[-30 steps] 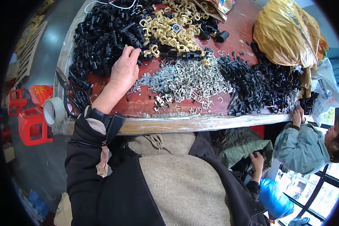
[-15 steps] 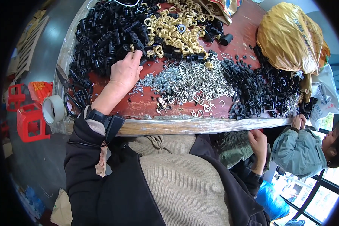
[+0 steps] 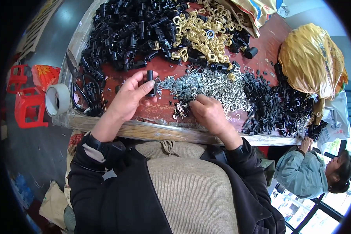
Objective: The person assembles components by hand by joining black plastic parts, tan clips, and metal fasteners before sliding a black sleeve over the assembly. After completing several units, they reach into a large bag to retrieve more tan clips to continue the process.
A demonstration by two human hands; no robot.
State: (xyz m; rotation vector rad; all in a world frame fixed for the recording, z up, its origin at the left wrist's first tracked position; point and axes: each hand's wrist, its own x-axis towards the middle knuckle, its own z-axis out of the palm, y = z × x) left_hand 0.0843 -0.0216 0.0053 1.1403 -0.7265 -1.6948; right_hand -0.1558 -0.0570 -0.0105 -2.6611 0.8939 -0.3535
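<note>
My left hand (image 3: 129, 95) grips an upright black plastic tube-like part (image 3: 150, 81) between thumb and fingers, just above the red tabletop. Close to the table's front edge, my right hand (image 3: 210, 114) has its fingers bent together beside a little heap of small white and black pieces (image 3: 180, 111). Whatever its fingertips hold, if anything, is hidden. Behind the right hand spreads a pile of silvery bent metal clips (image 3: 222, 86), with small grey metal bits (image 3: 175, 85) to its left.
Black plastic fittings (image 3: 123, 33) and gold-coloured clips (image 3: 202, 33) are heaped at the back. Small black pieces (image 3: 263, 99) lie to the right, near a yellow plastic bag (image 3: 306, 58). Scissors (image 3: 72, 64) and a tape roll (image 3: 57, 99) are at left. A person (image 3: 304, 169) sits at right.
My left hand has come back from the black fittings with a tube-like part in its grip. My right hand has risen from below the table edge to the small pieces. The view has shifted.
</note>
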